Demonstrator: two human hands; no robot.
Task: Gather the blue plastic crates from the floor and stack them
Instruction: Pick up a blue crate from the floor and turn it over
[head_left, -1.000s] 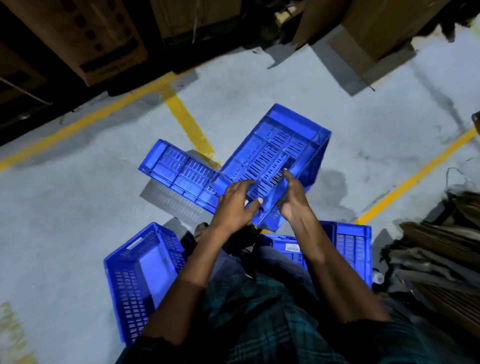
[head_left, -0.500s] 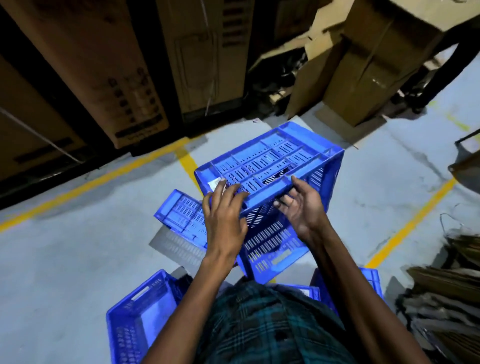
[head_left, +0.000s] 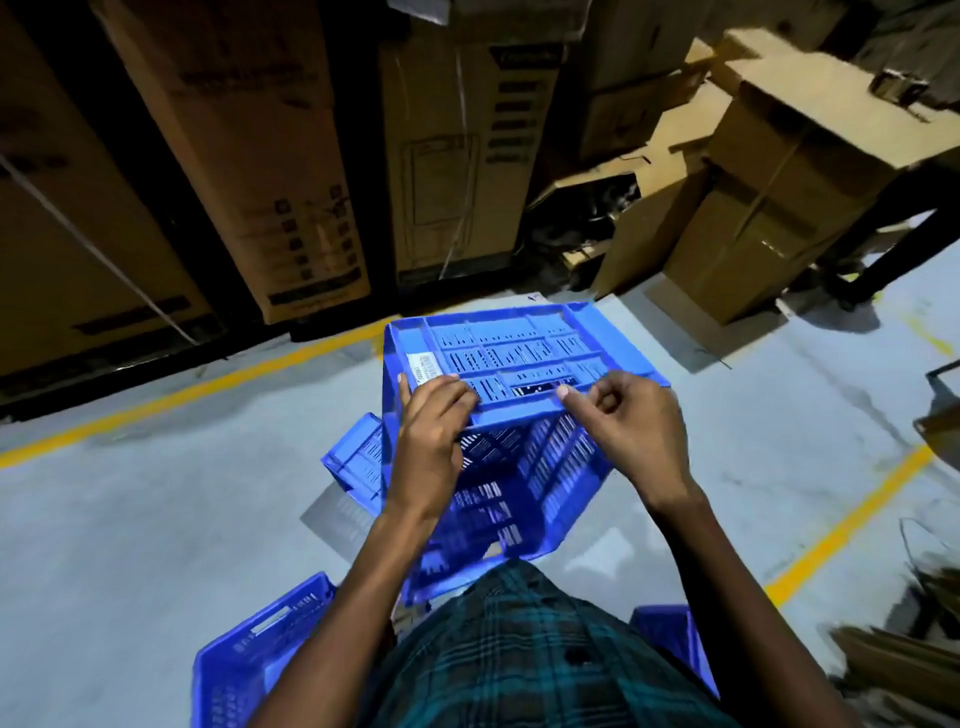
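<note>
Down at the near left of the floor (head_left: 130, 519) sits an open crate (head_left: 249, 654), mouth up, and nothing shows inside it. Just right of that, a second one on the floor (head_left: 358, 457) peeks out from behind the raised crate, lying low; what it holds cannot be made out. Now the action: the left hand (head_left: 434, 415) is laid over the near top edge of the held crate (head_left: 519, 358), fingers bent onto the slotted face beside the white label (head_left: 427, 366), thumb out at the corner, gripping it. That crate is up off the ground and tipped on its side, one slotted face up, its long axis running left to right across the body, its mouth angled down and toward the person, empty as far as can be seen. The right hand (head_left: 631, 426) holds the same edge further right, fingers curled, index tip on the slots. Both hands are on the near edge, so the bulk hangs away from the grip; my read is that it must be turned level before it stacks. At the near right a crate corner (head_left: 670, 644) shows behind the shirt, and a yellow line (head_left: 857, 514) runs off beyond.
</note>
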